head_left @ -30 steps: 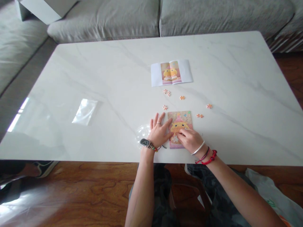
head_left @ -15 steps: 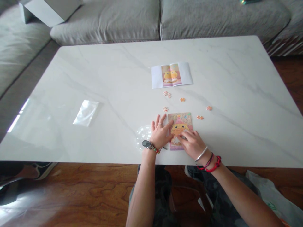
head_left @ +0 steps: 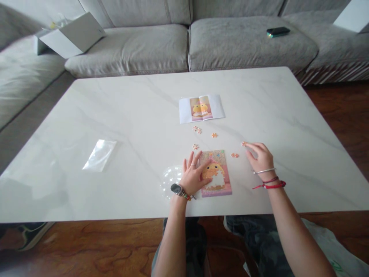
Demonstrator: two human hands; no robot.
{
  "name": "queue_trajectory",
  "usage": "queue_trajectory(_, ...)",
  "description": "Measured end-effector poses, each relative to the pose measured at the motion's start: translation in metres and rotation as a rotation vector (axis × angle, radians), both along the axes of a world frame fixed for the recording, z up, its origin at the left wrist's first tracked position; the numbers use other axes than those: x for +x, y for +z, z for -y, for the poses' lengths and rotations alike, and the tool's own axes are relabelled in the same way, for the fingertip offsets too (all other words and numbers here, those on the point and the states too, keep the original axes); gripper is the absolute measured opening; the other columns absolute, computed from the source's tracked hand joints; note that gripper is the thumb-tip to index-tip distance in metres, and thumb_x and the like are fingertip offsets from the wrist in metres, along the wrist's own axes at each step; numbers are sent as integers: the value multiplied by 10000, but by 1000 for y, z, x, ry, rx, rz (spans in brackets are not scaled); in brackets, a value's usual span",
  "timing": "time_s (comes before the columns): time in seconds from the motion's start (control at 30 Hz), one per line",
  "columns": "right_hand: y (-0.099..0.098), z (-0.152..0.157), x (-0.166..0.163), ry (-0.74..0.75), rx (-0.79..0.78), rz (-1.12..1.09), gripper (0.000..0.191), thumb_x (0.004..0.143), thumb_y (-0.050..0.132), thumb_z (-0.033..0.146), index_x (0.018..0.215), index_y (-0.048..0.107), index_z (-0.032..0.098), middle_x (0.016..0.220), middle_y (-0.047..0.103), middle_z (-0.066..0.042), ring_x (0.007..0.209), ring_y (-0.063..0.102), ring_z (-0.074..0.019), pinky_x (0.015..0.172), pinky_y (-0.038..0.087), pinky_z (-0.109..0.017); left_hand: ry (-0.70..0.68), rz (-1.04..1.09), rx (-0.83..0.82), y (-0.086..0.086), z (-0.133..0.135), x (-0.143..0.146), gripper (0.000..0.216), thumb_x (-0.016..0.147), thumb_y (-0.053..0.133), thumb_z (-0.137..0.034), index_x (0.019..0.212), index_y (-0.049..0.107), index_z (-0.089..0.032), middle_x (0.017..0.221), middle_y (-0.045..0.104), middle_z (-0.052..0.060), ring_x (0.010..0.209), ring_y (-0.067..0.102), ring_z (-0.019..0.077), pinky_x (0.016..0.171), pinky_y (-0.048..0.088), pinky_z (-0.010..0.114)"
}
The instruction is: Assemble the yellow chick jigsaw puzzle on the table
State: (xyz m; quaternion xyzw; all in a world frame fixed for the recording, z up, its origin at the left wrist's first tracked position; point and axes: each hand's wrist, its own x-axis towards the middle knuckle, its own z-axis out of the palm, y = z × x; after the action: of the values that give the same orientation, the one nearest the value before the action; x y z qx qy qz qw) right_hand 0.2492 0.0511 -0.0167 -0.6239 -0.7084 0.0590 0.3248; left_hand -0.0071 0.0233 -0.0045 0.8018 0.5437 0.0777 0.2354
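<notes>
A mostly assembled jigsaw puzzle [head_left: 225, 175] of a yellow cartoon figure lies near the table's front edge, with a white gap in its lower middle. My left hand [head_left: 193, 177] rests with spread fingers along its left side, thumb and index finger over the puzzle. To the right of the puzzle, my right hand [head_left: 261, 158] has its fingertips at a loose puzzle piece [head_left: 243, 144] on the table. Two joined-looking pieces [head_left: 235, 155] lie between that hand and the puzzle. More loose pieces [head_left: 197, 130], an orange piece [head_left: 213, 135] and another piece [head_left: 195, 147] lie beyond the puzzle.
A creased reference picture [head_left: 216, 107] lies farther back on the white marbled table [head_left: 138, 104]. At left is a clear plastic bag [head_left: 100, 156]; a clear shiny round item [head_left: 170, 179] sits beside my left wrist. A grey sofa [head_left: 144, 46] holds a phone [head_left: 278, 32] and white boxes [head_left: 75, 35].
My right hand has moved from the puzzle's middle to the loose piece at the right, uncovering the gap. My left hand stays on the puzzle. The camera view has tilted up.
</notes>
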Motion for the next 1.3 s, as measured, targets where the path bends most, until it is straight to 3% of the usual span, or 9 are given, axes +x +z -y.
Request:
queue_trajectory(0.1,-12,-8,14,3,-6,72,317,721,486,226,1028,539,167,961,526,-110,906,486,-224,791,413,-376,-9,-17,-14,-3,-2,2,567,646,592,-390,1178,400,-347,1371,165,36,1255,44,327,956,121,566)
queue_trajectory(0.27,-27,-15,9,8,-16,136,317,718,496,200,1028,526,144,972,518,-126,920,471,-239,777,415,-389,-20,-20,-10,-4,-4,2,579,640,594,-370,1185,400,-332,1374,149,45,1255,26,332,958,136,557)
queue_trajectory(0.47,-27,-20,2,-49,-7,74,238,710,514,198,938,561,152,892,524,-111,861,487,-230,756,426,-394,-37,-32,15,0,-6,2,568,615,614,-376,1153,438,-325,1374,147,51,1256,11,333,956,108,571)
queue_trajectory(0.57,-21,-18,0,69,-2,28,270,705,535,224,966,556,157,922,510,-101,856,494,-208,768,436,-368,-61,-11,30,0,-8,1,602,605,609,-439,1165,418,-329,1377,133,55,1255,4,335,954,94,577)
queue_trajectory(0.7,-18,-14,-5,263,-70,25,109,700,559,262,764,593,180,836,527,-66,821,506,-188,797,434,-360,-55,35,58,-3,-10,-1,674,617,564,-521,1220,340,-319,1379,128,68,1259,6,323,952,118,572)
queue_trajectory(0.83,-19,-11,-8,317,-89,33,64,728,531,246,714,560,191,745,540,-38,777,517,-180,868,385,-403,22,26,104,-7,-11,-6,557,705,494,-473,1214,352,-297,1373,162,64,1262,30,302,964,131,553)
queue_trajectory(1.1,-3,8,-21,377,-175,-24,64,736,529,231,773,551,184,756,591,-46,697,534,-153,657,457,-295,52,-4,156,-10,-8,-11,432,733,498,-382,1150,428,-295,1351,224,44,1260,59,300,970,161,540)
queue_trajectory(1.3,1,22,-38,522,-215,-78,34,736,526,188,720,557,189,767,603,-35,734,541,-140,682,447,-279,50,-10,167,-11,-8,-12,404,741,489,-371,1136,439,-301,1338,245,42,1255,87,299,967,165,545)
